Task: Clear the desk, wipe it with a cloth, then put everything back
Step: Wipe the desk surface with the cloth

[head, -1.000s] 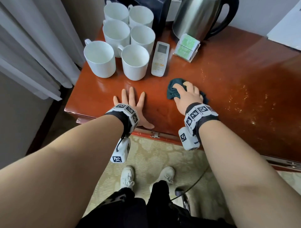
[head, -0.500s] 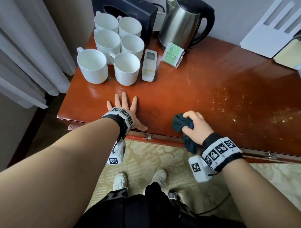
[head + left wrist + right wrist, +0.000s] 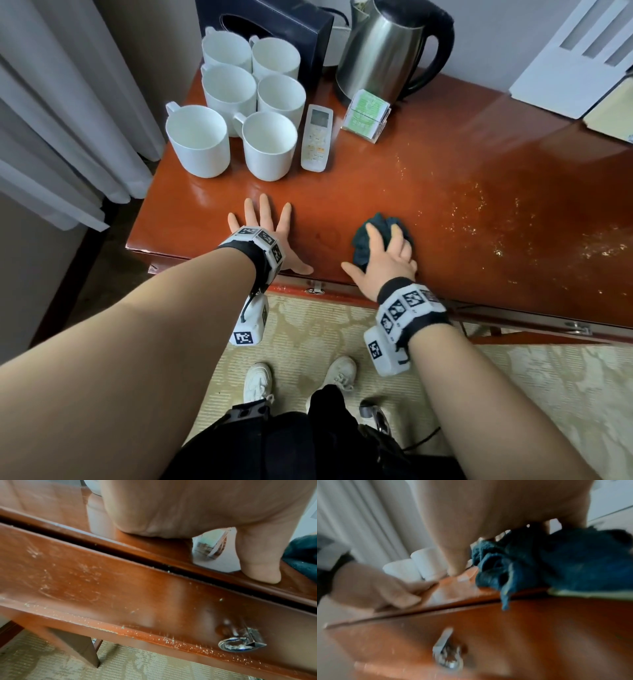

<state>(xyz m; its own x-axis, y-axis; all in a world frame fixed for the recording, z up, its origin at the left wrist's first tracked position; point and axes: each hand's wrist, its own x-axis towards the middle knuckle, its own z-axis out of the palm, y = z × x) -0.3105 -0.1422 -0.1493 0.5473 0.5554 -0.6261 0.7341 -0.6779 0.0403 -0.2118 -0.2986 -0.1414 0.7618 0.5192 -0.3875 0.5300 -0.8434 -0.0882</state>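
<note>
Head view: the right hand (image 3: 383, 260) lies on a bunched dark teal cloth (image 3: 363, 245) near the front edge of the reddish wooden surface (image 3: 445, 192), fingers spread over it. The left hand (image 3: 270, 236) rests flat beside it, fingers splayed, holding nothing. Six white mugs (image 3: 267, 144), a remote control (image 3: 317, 142) and a steel kettle (image 3: 383, 51) stand at the back left.
</note>
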